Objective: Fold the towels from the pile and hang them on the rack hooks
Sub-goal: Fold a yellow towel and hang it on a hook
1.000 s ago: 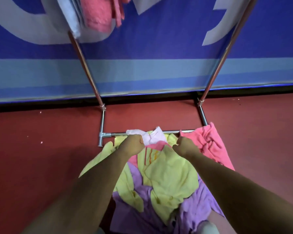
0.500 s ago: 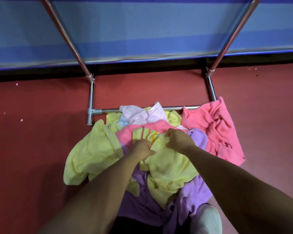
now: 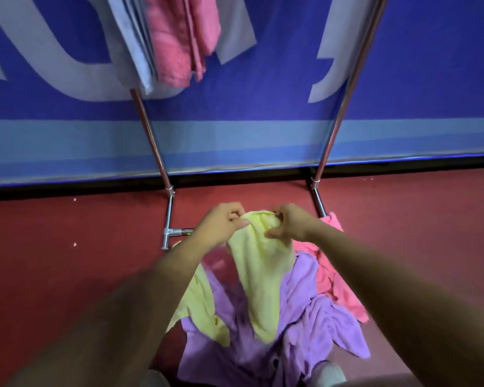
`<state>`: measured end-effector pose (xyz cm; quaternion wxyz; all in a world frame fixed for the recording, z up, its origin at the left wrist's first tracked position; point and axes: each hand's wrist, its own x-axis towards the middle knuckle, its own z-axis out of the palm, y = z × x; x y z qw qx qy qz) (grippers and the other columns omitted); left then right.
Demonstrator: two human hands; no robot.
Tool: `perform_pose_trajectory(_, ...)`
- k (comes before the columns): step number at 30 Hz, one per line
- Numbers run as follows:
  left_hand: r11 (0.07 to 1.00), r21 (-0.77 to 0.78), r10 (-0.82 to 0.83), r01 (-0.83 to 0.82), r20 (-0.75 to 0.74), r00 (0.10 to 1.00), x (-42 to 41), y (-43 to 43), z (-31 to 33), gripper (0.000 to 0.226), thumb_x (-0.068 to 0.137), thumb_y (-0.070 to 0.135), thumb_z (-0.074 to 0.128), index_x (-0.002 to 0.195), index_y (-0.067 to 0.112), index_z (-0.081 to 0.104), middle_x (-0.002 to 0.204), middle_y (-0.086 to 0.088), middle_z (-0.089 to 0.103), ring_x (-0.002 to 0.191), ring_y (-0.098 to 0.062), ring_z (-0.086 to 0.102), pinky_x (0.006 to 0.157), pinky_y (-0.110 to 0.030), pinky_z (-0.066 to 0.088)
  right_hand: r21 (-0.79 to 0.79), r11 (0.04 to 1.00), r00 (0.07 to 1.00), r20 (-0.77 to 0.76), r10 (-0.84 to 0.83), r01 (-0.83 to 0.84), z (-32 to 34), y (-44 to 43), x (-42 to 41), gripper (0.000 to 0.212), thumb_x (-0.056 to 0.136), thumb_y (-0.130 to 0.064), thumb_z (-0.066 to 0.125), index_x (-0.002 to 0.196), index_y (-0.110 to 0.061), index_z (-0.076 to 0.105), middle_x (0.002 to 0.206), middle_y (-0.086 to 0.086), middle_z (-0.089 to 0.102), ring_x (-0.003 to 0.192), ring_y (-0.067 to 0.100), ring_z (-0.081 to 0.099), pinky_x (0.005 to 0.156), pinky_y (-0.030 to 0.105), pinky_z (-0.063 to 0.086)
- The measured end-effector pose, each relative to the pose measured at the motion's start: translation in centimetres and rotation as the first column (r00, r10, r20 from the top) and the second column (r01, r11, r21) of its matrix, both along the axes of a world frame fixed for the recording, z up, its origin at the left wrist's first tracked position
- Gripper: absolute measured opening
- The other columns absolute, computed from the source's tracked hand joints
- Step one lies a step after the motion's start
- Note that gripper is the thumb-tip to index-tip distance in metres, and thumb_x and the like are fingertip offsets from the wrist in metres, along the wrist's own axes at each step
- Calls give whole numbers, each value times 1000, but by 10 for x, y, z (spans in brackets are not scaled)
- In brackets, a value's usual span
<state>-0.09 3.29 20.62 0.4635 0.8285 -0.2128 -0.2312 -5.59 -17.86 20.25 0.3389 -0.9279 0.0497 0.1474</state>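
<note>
The floor point(image 3: 67, 261) is flat, dull red and marked with a few pale specks point(image 3: 74, 244). Behind it stands a blue banner point(image 3: 263, 101) with big pale letter shapes and a lighter band point(image 3: 235, 135) along its foot; a dark gap runs under its lower edge.

The rack point(image 3: 150, 138) stands between banner and person: 2 metal poles rise out of view, and its base bars rest on the floor. High on the left pole hang a grey towel point(image 3: 134, 46) and, just beside it, a hung pink towel point(image 3: 179, 37), both folded.

The pile point(image 3: 305, 317) lies on the floor at the rack's base, mostly purple cloth, with a pink towel point(image 3: 333, 275) at its right edge and a second yellow cloth point(image 3: 201, 303) at its left.

The left hand point(image 3: 221, 224) and right hand point(image 3: 294, 224) are close together above the pile, each pinching the top edge of 1 yellow towel point(image 3: 260, 269). It hangs from their fingers down onto the purple cloth.

A pale shape point(image 3: 330, 372) at the bottom edge may be a shoe; it is too blurred to tell.
</note>
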Motion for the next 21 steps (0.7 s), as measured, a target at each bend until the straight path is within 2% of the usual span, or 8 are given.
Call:
perform_pose_trajectory(3,995,-91,39,-32,76,996,-18,11,55,16,88,7,68,80,-1,57,56,-5,41,53,-9,33,46,-19,30,-9,999,989,146,-30,32,62,8,-16,35,72,-24,88,75,-24,53,71,-6,55,61,11,46,55,18,37)
perform_pose_trajectory(7,972,-225,100,-62,158,982,-41,29,102,10,81,23,73,77,17,66,65,2,57,63,-10,47,62,-24,37,5,998,945,321,-64,66,122,22,-42,38,72,-26,88,95,-22,58,80,-4,58,72,15,52,63,30,40)
perform_pose_trajectory(10,954,-273,191,-126,225,955,-59,44,119,8,82,25,74,81,18,70,70,11,63,67,-7,52,67,-27,40,50,995,909,406,-98,85,146,34,-66,28,78,-27,83,87,-19,57,70,-1,57,62,11,47,58,26,37)
perform_pose_trajectory(12,956,-262,205,-132,275,939,-69,52,126,5,83,22,73,81,18,70,70,5,65,68,-8,53,68,-29,42,99,993,896,433,-102,65,148,41,-81,22,80,-26,80,81,-18,60,71,6,61,61,12,48,60,31,38)
perform_pose_trajectory(14,965,-231,196,-123,325,925,-73,58,134,5,83,16,72,80,19,69,75,-1,69,71,-8,56,71,-28,44,110,994,891,449,-66,18,146,45,-93,19,80,-21,81,78,-18,62,73,-1,59,64,7,49,62,30,38)
perform_pose_trajectory(17,976,-166,200,-144,404,892,-75,67,141,9,85,13,71,79,19,67,70,0,65,63,-5,49,62,-20,38,105,994,877,480,-24,-30,148,46,-98,20,78,-16,84,77,-23,65,98,-2,56,82,5,55,75,20,42)
perform_pose_trajectory(19,979,-156,185,-132,402,896,-77,72,142,12,86,18,71,77,18,65,63,1,58,58,-5,43,56,-20,34,219,976,869,485,-100,-10,153,46,-97,19,80,-15,83,75,-15,65,111,-1,59,92,9,62,84,19,47)
perform_pose_trajectory(21,990,-105,127,-93,392,911,-77,77,143,16,86,23,73,77,16,63,60,4,51,55,-4,38,53,-19,31,319,948,875,452,-174,24,153,48,-99,19,83,-13,80,76,-10,62,99,-3,69,81,7,65,78,25,49)
